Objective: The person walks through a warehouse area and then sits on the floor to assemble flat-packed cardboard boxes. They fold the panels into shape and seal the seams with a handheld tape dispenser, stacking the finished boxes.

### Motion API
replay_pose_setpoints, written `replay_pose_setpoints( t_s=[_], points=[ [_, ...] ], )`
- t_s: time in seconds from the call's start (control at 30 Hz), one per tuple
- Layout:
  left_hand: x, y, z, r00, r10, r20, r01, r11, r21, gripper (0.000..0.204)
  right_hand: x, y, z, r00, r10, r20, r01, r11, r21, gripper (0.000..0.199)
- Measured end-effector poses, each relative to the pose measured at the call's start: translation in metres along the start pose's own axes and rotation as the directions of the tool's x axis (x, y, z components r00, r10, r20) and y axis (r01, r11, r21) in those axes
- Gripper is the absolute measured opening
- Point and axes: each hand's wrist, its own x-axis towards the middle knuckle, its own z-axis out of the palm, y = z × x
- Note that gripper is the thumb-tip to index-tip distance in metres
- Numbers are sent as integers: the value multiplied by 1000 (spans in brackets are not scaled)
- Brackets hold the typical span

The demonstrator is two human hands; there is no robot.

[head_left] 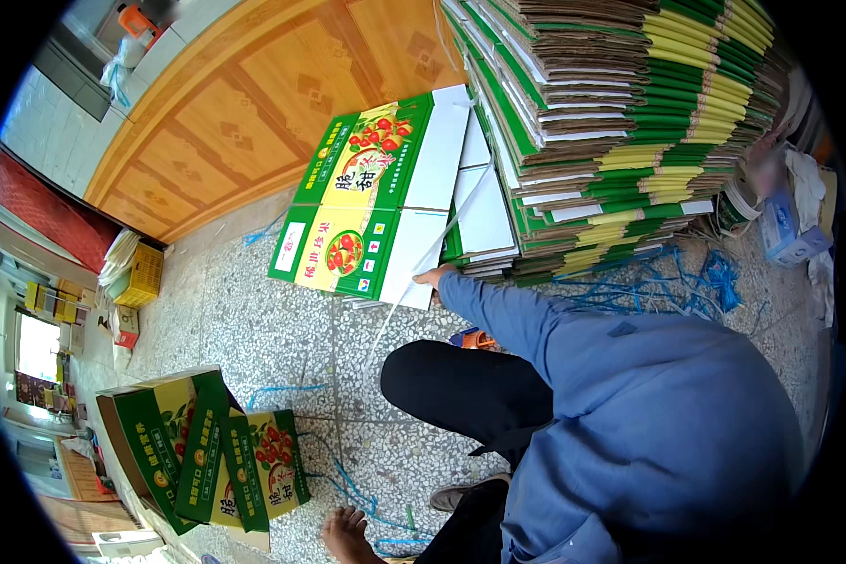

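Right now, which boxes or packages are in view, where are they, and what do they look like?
Flat green-and-yellow fruit-picture carton: floor centre, by the hand.
Tall stack of flattened green, yellow and brown cartons: upper right.
Folded green fruit-picture boxes: lower left.
Yellow plastic crate: left, by the wall.

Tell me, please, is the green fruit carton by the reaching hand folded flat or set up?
Folded flat: the green fruit carton lies as one thin printed sheet by the hand.

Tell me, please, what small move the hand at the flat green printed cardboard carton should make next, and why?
Probably pinch the thin white plastic strap and draw it aside. The blue-sleeved hand rests at the flat green printed cardboard carton's white edge, and that loose strap lies across the top sheet, so it may hinder lifting.
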Motion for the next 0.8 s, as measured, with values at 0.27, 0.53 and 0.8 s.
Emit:
replay_pose_setpoints(
  t_s=[0.27, 0.53, 0.8],
  points=[
    [5, -11, -26, 988, 153, 29, -154, 988, 18, 28, -83, -76, 26, 964, -204, 170, 192, 978, 81, 25],
    [10, 11, 9, 914, 355, 195, -364, 931, 11, 26, -191, -132, 45, 723, -634, 275, 670, 740, -59, 39],
    [9, 26, 128, 940, 278, 198, -271, 961, -62, 52, -321, -50, 32, 407, -623, 668, 903, 167, -395, 33]
  ],
)
